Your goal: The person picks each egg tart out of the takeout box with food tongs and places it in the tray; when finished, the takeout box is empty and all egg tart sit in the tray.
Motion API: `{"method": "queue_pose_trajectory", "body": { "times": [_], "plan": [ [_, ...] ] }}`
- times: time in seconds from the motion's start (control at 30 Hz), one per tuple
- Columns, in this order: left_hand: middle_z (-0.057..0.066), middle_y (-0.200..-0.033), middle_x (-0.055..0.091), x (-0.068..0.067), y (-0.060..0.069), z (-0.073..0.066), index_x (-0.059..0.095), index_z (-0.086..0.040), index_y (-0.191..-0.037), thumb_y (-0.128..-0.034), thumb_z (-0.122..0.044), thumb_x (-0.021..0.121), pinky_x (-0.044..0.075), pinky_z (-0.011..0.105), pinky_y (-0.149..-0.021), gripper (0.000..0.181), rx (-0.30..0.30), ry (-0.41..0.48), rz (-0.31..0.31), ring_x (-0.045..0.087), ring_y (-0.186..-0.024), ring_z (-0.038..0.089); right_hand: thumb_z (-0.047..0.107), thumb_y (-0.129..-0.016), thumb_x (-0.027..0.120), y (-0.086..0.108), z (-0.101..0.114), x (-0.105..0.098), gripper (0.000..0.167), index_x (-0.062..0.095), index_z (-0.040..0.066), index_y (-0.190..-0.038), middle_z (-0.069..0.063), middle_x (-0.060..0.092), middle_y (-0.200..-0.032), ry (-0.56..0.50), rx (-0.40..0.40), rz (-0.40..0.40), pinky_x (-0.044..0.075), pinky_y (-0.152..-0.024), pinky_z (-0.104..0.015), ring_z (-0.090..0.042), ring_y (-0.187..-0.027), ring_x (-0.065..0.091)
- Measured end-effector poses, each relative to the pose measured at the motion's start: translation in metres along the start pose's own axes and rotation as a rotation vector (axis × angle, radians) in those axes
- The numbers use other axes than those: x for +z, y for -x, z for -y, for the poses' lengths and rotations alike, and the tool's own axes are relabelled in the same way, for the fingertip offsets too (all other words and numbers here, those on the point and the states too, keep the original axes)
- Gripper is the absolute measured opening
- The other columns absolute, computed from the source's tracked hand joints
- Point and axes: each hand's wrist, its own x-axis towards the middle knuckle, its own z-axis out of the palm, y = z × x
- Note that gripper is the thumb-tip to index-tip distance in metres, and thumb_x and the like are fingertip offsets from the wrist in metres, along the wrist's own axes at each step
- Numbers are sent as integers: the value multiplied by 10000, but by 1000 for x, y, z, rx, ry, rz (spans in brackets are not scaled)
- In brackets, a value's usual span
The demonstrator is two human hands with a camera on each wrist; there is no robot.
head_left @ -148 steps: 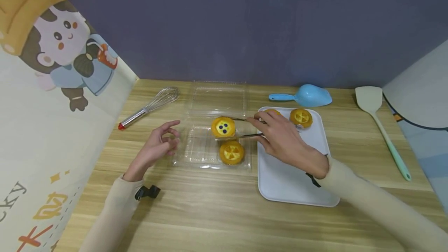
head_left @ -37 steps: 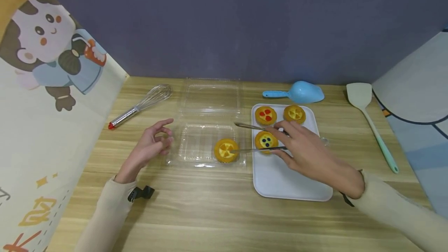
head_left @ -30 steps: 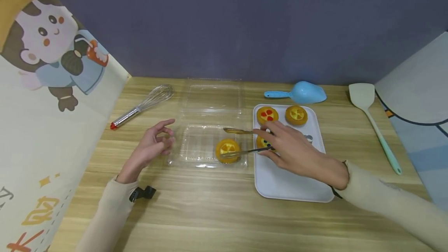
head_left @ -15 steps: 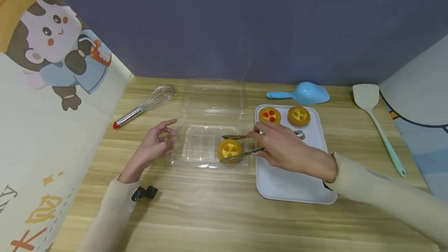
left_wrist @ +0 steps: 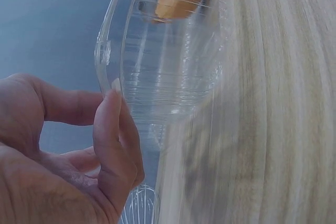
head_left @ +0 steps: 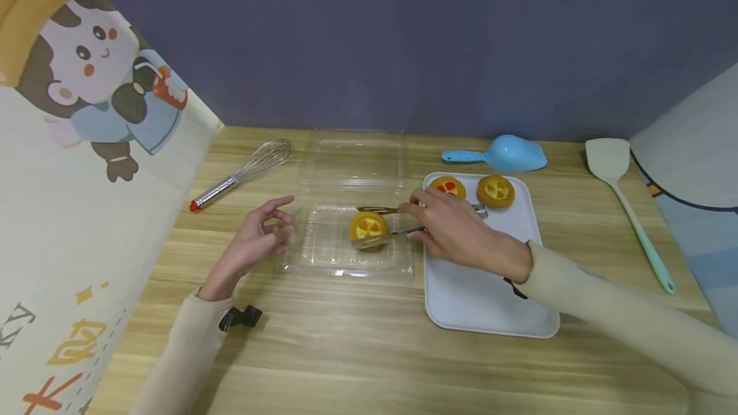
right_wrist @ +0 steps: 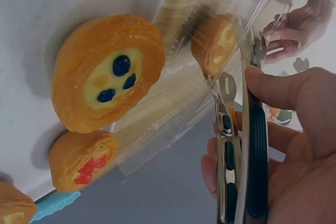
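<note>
My right hand (head_left: 461,232) grips metal tongs (head_left: 398,233) with dark handle inlays. Their two tips lie on either side of a yellow-topped egg tart (head_left: 369,228) at the open clear plastic clamshell box (head_left: 325,242); whether the tart touches the box's floor is unclear. My left hand (head_left: 262,235) is held at the box's left rim with loosely bent fingers; in the left wrist view a fingertip (left_wrist: 114,90) overlaps that rim. A blueberry-topped tart (right_wrist: 76,72) sits on the tray, hidden by my right hand in the head view.
The white tray (head_left: 484,306) also carries a red-topped tart (head_left: 448,186) and another yellow-topped tart (head_left: 496,191). Behind it lies a blue scoop (head_left: 513,154). A whisk (head_left: 245,171) lies left, a pale spatula (head_left: 628,203) right. A dark wall stands behind.
The blueberry tart went from the tongs over the box to the tray. The tongs then moved left, round the yellow-topped tart, which has shifted slightly back and left. My left hand stayed put.
</note>
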Motion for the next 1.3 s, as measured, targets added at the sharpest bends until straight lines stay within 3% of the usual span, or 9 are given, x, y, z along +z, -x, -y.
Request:
{"method": "queue_pose_trajectory", "body": {
  "times": [0.27,0.7,1.3],
  "plan": [
    [223,-1274,496,1,0,-2,313,-87,-1630,-982,45,576,587,238,-612,712,-5,8,2,566,-773,82,266,-887,844,-7,-5,5,503,696,77,-1329,-91,624,-1099,-28,33,-4,491,-555,-273,-198,-881,551],
    [210,-1247,502,1,2,-1,313,-80,-1629,-977,52,577,581,233,-613,716,-5,10,2,569,-769,90,266,-885,848,-3,1,8,582,647,64,-1392,-105,616,-1222,131,-1,4,602,-720,-379,-260,-1048,587],
    [190,-1236,499,3,-1,0,314,-88,-1630,-978,55,577,575,228,-605,718,-6,18,-1,559,-765,81,271,-893,838,-1,2,17,489,699,97,-1328,-118,636,-1155,201,-8,-71,597,-701,-369,-263,-1000,592]
  ]
}}
